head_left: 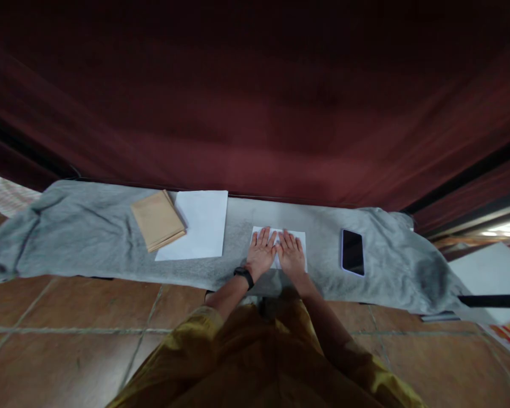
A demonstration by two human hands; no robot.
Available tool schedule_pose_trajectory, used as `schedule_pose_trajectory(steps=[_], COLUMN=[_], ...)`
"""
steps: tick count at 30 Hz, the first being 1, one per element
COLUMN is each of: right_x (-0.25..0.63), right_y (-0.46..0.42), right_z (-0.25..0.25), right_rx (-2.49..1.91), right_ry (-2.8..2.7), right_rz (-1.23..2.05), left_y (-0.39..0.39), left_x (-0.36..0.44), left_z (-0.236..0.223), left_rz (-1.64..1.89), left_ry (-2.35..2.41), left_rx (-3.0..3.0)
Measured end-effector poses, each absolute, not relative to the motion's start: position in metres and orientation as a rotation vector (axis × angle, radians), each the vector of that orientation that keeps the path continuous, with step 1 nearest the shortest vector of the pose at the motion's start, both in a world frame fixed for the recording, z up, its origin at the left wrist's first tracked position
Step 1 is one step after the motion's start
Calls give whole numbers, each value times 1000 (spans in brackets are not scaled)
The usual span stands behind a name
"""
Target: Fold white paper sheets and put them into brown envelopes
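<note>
Both palms rest on a small white sheet of paper that lies on the grey cloth. My left hand, with a black band at the wrist, covers the sheet's left part, its fingers spread and pointing away from me. Over the right part lies my right hand, also flat with fingers apart. The two thumbs come close together near the middle of the sheet. Much of the paper is hidden under the hands.
Left of the hands are a larger white sheet stack and several brown paper envelopes overlapping it. A phone lies to the right. Grey cloth covers the narrow surface. Behind it hangs a dark red curtain; tiled floor is below.
</note>
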State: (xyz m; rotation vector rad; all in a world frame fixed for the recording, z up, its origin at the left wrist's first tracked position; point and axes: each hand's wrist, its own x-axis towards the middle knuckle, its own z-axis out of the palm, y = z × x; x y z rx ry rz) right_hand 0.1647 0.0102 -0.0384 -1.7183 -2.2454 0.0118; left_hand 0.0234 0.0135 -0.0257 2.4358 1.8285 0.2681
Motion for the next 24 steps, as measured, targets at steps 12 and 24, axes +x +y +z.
schedule_pose_trajectory(steps=[12,24], right_x=[218,220], right_y=[-8,-11], right_z=[-50,-50], right_rx=[-1801,-1825], right_ry=[-2156,-2154], right_rz=[-173,-175], left_y=[13,13], left_x=[32,37], left_z=[-22,-15], left_rz=[162,-29], left_ry=[1846,1787], left_rx=[2439,2552])
